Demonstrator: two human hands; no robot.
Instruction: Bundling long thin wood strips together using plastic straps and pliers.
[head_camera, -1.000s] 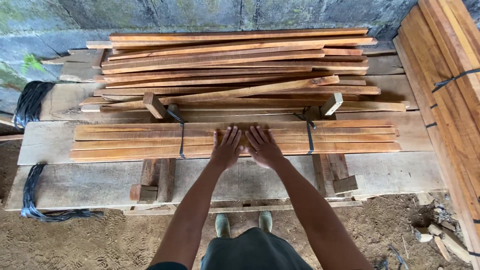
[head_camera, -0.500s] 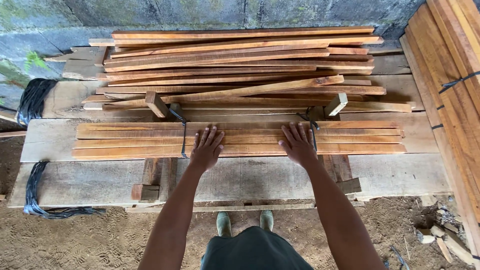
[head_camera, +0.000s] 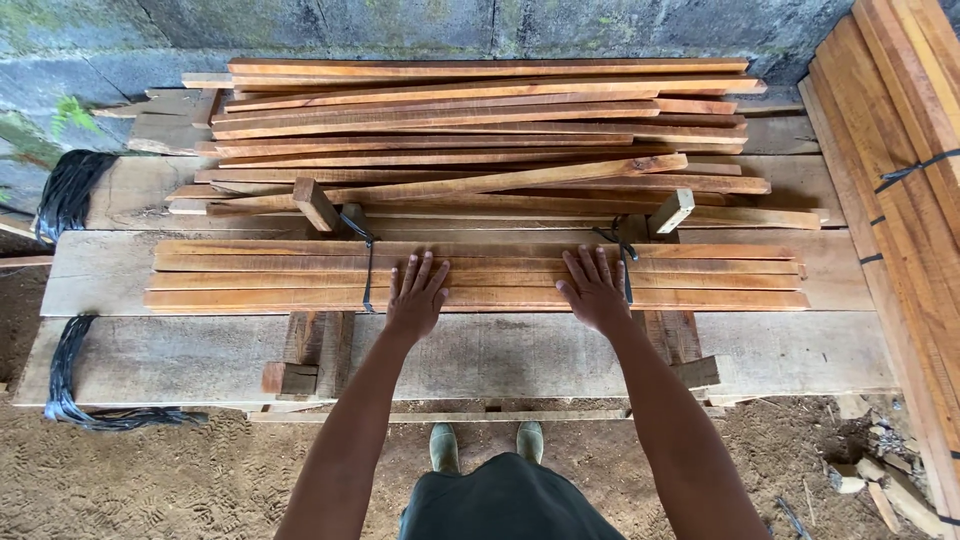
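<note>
Two hands flat, palms down, fingers spread, on a bundle of wood slats (head_camera: 500, 275). Left hand (head_camera: 416, 295) presses near the left black strap (head_camera: 366, 270); right hand (head_camera: 594, 290) sits just beside the right black strap (head_camera: 624, 265), fingertips almost touching it. Neither hand grips anything, both just lie on top. Hands apart, roughly between the two straps.

Bundle lies lengthwise across a grey plank tabletop (head_camera: 180, 355), near its front half. Straps loop around the slats and run up toward two short wooden pegs: left peg (head_camera: 314, 205), right peg (head_camera: 672, 210), both tilted.

Behind the bundle: loose pile of reddish slats (head_camera: 480, 130), unevenly stacked, some skewed, reaching back to the concrete block wall (head_camera: 400, 25). Right edge: another strapped stack of boards (head_camera: 905, 150), set at an angle. Left: coils of black strapping (head_camera: 65, 195) hanging off the tabletop edge, second coil (head_camera: 70, 400) lower. Dirt floor (head_camera: 180, 480) below, two green boot toes (head_camera: 487, 445), wood scraps (head_camera: 870, 480) at right.
</note>
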